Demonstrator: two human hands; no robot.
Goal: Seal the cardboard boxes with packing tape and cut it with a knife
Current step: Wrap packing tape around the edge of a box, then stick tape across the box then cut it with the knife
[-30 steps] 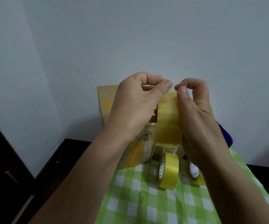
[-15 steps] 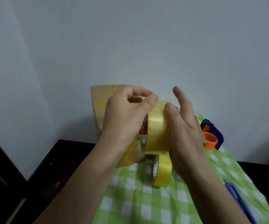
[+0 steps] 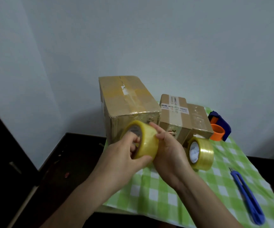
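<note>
Yellow tape roll (image 3: pixel 147 142), head view (the only one): it's now low, just in front of the big box (image 3: pixel 128 102)'s near face, above the checked cloth (image 3: pixel 157 191). Can't tell if it touches the cardboard. 1 s ago it was up high w/ both grips pinching at its top edge. Half a sec ago it was partway down. Since then it has dropped to box level, and the camera has tipped down too, so boxes and knife now show.

Left grip (image 3: pixel 121 160) is clamped on the roll, fingers curled into the core, thumb under the band. Right grip (image 3: pixel 169 150) has lost its pinch: fingers apart and fairly straight, palm by the roll's right side, index tip lying on the band. Its thumb is hidden.

No loose tape end visible and nothing new stuck on yet. My read: the roll is being lined up to start a strip on the big box, which already has yellowish tape along its top seam. Sealing has barely begun.

Elsewhere:
- The mid box (image 3: pixel 174 116) and small box (image 3: pixel 198 120) sit to the right.
- A spare roll (image 3: pixel 202 153) stands on edge just in front of them.
- The blue knife (image 3: pixel 246 195) lies on the cloth, well apart from both grips, so cutting is prob. a way off.
- The dark table (image 3: pixel 77 153) shows to the left of the cloth.
</note>
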